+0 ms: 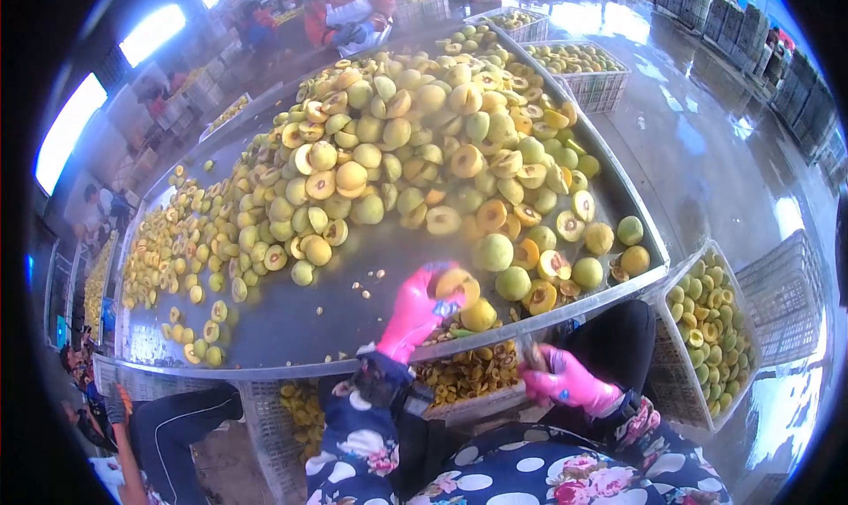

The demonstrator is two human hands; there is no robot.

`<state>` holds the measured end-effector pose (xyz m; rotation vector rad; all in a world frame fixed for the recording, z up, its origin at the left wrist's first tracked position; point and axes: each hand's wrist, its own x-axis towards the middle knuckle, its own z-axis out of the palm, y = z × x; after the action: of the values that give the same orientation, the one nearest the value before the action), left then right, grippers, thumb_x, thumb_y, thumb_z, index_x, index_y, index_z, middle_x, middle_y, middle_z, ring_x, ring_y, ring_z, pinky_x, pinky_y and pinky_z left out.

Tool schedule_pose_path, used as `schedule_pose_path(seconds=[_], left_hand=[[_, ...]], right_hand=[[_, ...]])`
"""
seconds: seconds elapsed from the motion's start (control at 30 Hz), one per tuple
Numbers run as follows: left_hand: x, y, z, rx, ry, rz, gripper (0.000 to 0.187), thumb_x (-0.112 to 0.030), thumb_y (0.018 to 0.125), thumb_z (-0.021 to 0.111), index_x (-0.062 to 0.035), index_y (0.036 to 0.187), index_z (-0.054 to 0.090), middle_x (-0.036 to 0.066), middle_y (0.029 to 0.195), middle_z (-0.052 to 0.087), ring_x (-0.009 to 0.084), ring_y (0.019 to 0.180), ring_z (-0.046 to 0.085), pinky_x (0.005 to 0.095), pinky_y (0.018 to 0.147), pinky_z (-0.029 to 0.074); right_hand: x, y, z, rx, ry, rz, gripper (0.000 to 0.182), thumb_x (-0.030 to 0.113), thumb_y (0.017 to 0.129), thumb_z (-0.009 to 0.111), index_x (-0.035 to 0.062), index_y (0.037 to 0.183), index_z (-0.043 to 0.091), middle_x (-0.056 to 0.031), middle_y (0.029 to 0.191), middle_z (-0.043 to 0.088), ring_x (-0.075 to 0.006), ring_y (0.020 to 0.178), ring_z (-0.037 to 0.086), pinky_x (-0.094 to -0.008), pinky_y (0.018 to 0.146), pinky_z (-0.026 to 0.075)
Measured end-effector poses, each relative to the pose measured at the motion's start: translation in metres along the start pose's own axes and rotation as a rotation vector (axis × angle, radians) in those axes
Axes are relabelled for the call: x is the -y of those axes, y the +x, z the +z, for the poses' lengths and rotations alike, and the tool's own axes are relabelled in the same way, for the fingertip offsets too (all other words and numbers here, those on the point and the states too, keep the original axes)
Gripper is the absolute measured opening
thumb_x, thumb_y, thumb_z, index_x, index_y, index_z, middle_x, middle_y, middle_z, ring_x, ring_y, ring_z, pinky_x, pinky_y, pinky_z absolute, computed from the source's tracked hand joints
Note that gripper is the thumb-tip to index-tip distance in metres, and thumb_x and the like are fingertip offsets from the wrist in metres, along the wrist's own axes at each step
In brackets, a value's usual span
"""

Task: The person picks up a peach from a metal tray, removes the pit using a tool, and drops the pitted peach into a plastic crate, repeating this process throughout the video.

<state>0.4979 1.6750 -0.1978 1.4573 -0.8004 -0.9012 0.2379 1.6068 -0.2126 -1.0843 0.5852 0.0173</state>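
My left hand [413, 315], in a pink glove, is closed around a yellow peach half [458, 284] just above the near edge of the metal table [309, 320]. Another yellow peach [479, 315] sits right beside those fingers. Lower and to the right, my right hand [570, 383], also pink-gloved, grips a small tool with a short metal blade [526, 344]; its exact kind is partly hidden by the fingers. Both hands are apart. Whole and halved yellow-green peaches [397, 134] are heaped across the table, some showing brown pits.
Below the table edge, a crate holds brownish-yellow cut pieces [468, 377]. A plastic crate of peaches [711, 328] stands at my right, with more crates [574, 68] beyond the table. A co-worker in an apron [353, 15] stands across; another person's leg [190, 430] is at left.
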Motion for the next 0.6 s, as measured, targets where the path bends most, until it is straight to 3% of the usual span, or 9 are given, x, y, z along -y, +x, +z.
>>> schedule_pose_path(seconds=[0.17, 0.27, 0.3, 0.4, 0.5, 0.6], left_hand=[[-0.017, -0.072, 0.02, 0.004, -0.089, -0.037, 0.046, -0.002, 0.073, 0.07, 0.0002, 0.115, 0.052, 0.008, 0.109, 0.059, 0.0145, 0.1, 0.056, 0.0266, 0.087, 0.045], [-0.006, -0.092, 0.036, -0.103, -0.125, 0.015, 0.047, -0.001, 0.074, 0.07, 0.0002, 0.116, 0.051, 0.009, 0.113, 0.058, 0.0151, 0.101, 0.056, 0.0269, 0.089, 0.044], [-0.001, -0.095, 0.037, -0.148, -0.056, 0.089, 0.046, 0.001, 0.075, 0.068, 0.0003, 0.117, 0.051, 0.01, 0.116, 0.056, 0.0159, 0.102, 0.055, 0.028, 0.09, 0.044], [0.01, -0.099, 0.042, -0.193, -0.165, 0.122, 0.043, 0.003, 0.076, 0.065, 0.0003, 0.117, 0.05, 0.011, 0.117, 0.056, 0.0168, 0.104, 0.055, 0.0286, 0.09, 0.044], [0.024, -0.101, 0.051, -0.216, -0.329, 0.113, 0.038, 0.0, 0.082, 0.058, 0.0001, 0.119, 0.048, 0.012, 0.118, 0.055, 0.0168, 0.104, 0.054, 0.0289, 0.091, 0.043], [0.023, -0.106, 0.057, -0.158, -0.795, 0.004, 0.033, -0.006, 0.088, 0.053, 0.0001, 0.12, 0.048, 0.011, 0.119, 0.054, 0.0159, 0.104, 0.054, 0.0281, 0.092, 0.042]], right_hand=[[0.048, 0.024, 0.03, -0.085, -0.025, -0.282, 0.036, 0.016, 0.084, 0.061, 0.0006, 0.114, 0.048, 0.0003, 0.083, 0.056, -0.0058, 0.068, 0.05, -0.0221, 0.059, 0.044], [0.053, 0.038, 0.047, -0.098, -0.23, -0.355, 0.033, 0.018, 0.084, 0.062, -0.0004, 0.109, 0.053, -0.0025, 0.086, 0.059, -0.0088, 0.069, 0.053, -0.0259, 0.061, 0.045], [0.048, 0.042, 0.049, -0.178, -0.367, -0.413, 0.028, 0.02, 0.082, 0.063, -0.0015, 0.099, 0.056, -0.0075, 0.083, 0.062, -0.0106, 0.069, 0.053, -0.0296, 0.062, 0.045], [0.038, 0.048, 0.049, -0.222, -0.509, -0.395, 0.027, 0.021, 0.08, 0.064, -0.0021, 0.092, 0.057, -0.0125, 0.075, 0.061, -0.0122, 0.066, 0.053, -0.032, 0.061, 0.044], [0.033, 0.051, 0.05, -0.227, -0.53, -0.44, 0.027, 0.023, 0.08, 0.064, -0.0026, 0.087, 0.057, -0.0127, 0.068, 0.059, -0.0135, 0.063, 0.052, -0.0335, 0.06, 0.043], [0.019, 0.056, 0.043, -0.209, -0.615, -0.448, 0.028, 0.024, 0.08, 0.064, -0.0018, 0.088, 0.058, -0.0127, 0.069, 0.059, -0.0157, 0.062, 0.052, -0.0342, 0.059, 0.044]])
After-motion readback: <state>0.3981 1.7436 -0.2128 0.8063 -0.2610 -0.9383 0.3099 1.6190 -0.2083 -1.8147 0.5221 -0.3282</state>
